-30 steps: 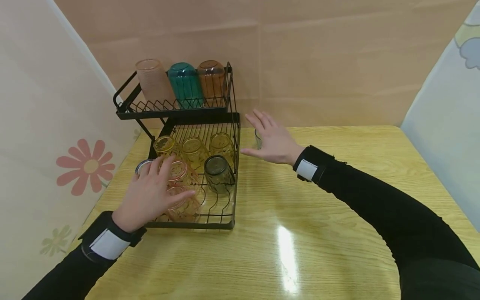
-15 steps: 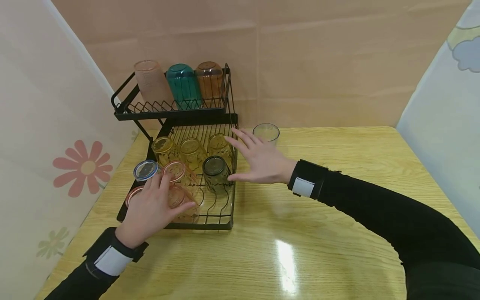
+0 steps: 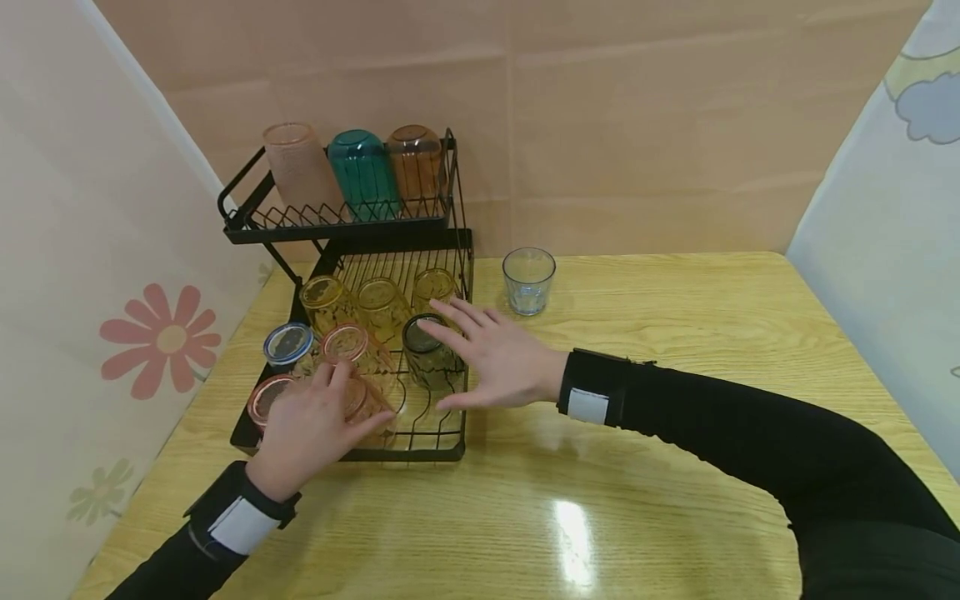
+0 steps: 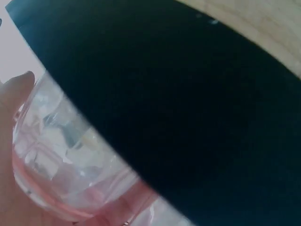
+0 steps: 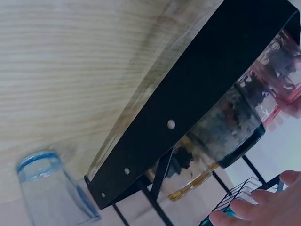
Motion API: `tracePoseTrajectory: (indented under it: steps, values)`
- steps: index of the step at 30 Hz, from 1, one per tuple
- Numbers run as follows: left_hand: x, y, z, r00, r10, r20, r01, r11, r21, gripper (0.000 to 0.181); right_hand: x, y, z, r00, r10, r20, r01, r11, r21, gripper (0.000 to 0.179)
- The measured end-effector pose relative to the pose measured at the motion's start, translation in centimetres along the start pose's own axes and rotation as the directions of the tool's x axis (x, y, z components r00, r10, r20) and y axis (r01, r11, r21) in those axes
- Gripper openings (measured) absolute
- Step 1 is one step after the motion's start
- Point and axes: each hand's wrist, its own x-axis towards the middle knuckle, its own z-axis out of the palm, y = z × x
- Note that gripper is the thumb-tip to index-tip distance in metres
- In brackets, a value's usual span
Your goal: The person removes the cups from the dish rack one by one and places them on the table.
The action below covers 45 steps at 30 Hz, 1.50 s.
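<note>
My left hand (image 3: 303,429) reaches over a pink glass (image 3: 371,408) at the front of the black rack's (image 3: 405,455) lower tier. In the left wrist view, thumb and fingers curl around this glass (image 4: 70,150), which stands upside down. My right hand (image 3: 510,358) hovers at the rack's right side, fingers spread beside and partly over an inverted grey glass (image 3: 429,367). In the right wrist view its fingers (image 5: 240,207) look apart from that glass. Near the left hand are another pink glass (image 3: 347,343), a blue-rimmed glass (image 3: 288,343) and a red-rimmed glass (image 3: 266,400).
Yellow glasses (image 3: 380,304) line the lower tier behind. On the upper tier stand a pale pink glass (image 3: 300,171), a teal glass (image 3: 365,175) and a brown glass (image 3: 416,167). A clear glass (image 3: 528,283) stands upright on the wooden table (image 3: 675,308), right of the rack.
My right hand has moved from the clear glass, now uncovered on the table, leftward and nearer to the grey glass. The left hand has shifted slightly forward-right, uncovering the blue-rimmed and red-rimmed glasses.
</note>
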Motion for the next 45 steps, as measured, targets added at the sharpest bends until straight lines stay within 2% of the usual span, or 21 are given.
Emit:
tracePoseTrajectory:
  steps: [7,11,15,19,23,31,35,38,42,45]
  values:
    - [0.0,-0.1,0.8,0.999,0.035,-0.034,-0.034,0.999,0.042,0.074,0.3,-1.0,0.5,0.999,-0.035,0.010,0.036,0.999,-0.023,0.094]
    - [0.1,-0.2,1.0,0.999,0.040,-0.022,-0.040,0.999,0.029,0.067,0.3,-1.5,0.8,0.999,-0.045,0.019,0.046,0.999,-0.020,0.094]
    - [0.3,-0.5,1.0,0.998,0.058,-0.011,-0.058,0.998,0.025,0.068,0.4,-1.8,1.0,0.998,-0.056,0.022,0.056,0.998,-0.018,0.094]
    - [0.6,-1.0,0.6,0.995,0.094,-0.035,-0.094,0.996,0.012,0.066,0.7,-1.9,0.7,0.998,-0.058,0.023,0.058,0.998,-0.016,0.093]
    - [1.1,-1.6,-0.6,0.989,0.120,-0.081,-0.119,0.993,0.016,0.063,1.3,-2.1,0.0,0.998,-0.053,0.027,0.054,0.999,-0.010,0.093]
    - [2.3,-2.3,-3.7,0.996,0.017,-0.089,-0.019,0.999,-0.026,0.054,3.5,-3.1,-1.3,0.997,-0.047,0.065,0.050,0.997,-0.052,0.096]
    - [2.7,-2.8,-4.5,0.992,0.016,-0.124,-0.020,0.999,-0.037,0.044,4.3,-3.5,-1.5,0.996,-0.036,0.078,0.039,0.999,-0.037,0.097]
    - [2.9,-3.2,-4.9,0.991,0.006,-0.131,-0.012,0.999,-0.047,0.043,4.7,-3.7,-1.5,0.997,-0.023,0.076,0.024,1.000,-0.011,0.096]
    - [3.2,-3.4,-5.6,0.995,-0.044,-0.088,0.036,0.995,-0.092,0.046,4.8,-3.6,-1.5,0.997,0.007,0.071,-0.011,0.999,0.045,0.096]
    - [3.7,-3.4,-5.9,0.995,-0.094,-0.044,0.085,0.982,-0.169,0.046,4.5,-3.2,-1.6,0.996,0.043,0.076,-0.052,0.993,0.110,0.097]
